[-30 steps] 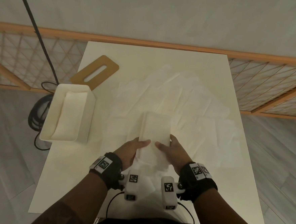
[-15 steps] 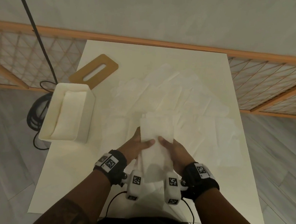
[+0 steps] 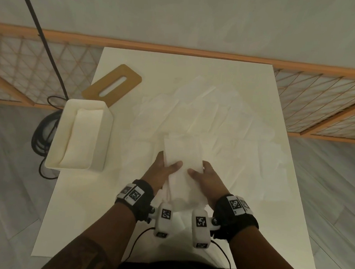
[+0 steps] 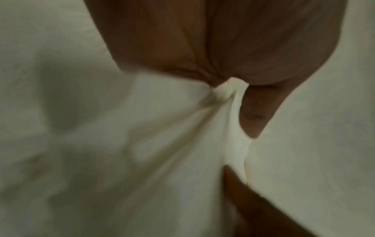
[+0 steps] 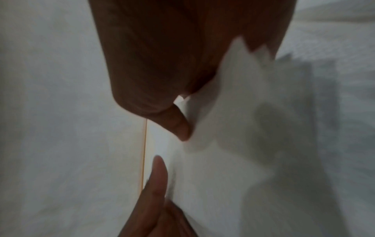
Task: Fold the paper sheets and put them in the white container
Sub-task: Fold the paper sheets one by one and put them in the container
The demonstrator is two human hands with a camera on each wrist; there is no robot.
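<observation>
Far left, off the counter's (image 3: 197, 72) edge: coiled dark cable (image 3: 42, 133) on the floor. On the counter's left side: white container (image 3: 107, 133), open-topped, with folded paper (image 3: 82, 136) lying inside. Just behind it, touching or nearly so: tan lid (image 3: 113, 83) with a long slot, flat on the counter. Toward the middle: left hand (image 3: 161, 171), thumb on top of a folded paper sheet (image 3: 183, 153) and fingers (image 4: 259, 110) under its left edge, pinching the paper; in the left wrist view, paper bunched between thumb and fingers. Folded sheet held above the counter's near centre, between both hands, its lower part drooping toward the wrists. Right of it: right hand (image 3: 207, 178), thumb on top, fingers (image 5: 178, 125) curled under the right edge, pinching likewise. Behind and to the right: loose paper sheets (image 3: 226, 121) spread flat and overlapping across the counter's middle and right side. Beyond the counter: wooden lattice railing (image 3: 322, 92).
</observation>
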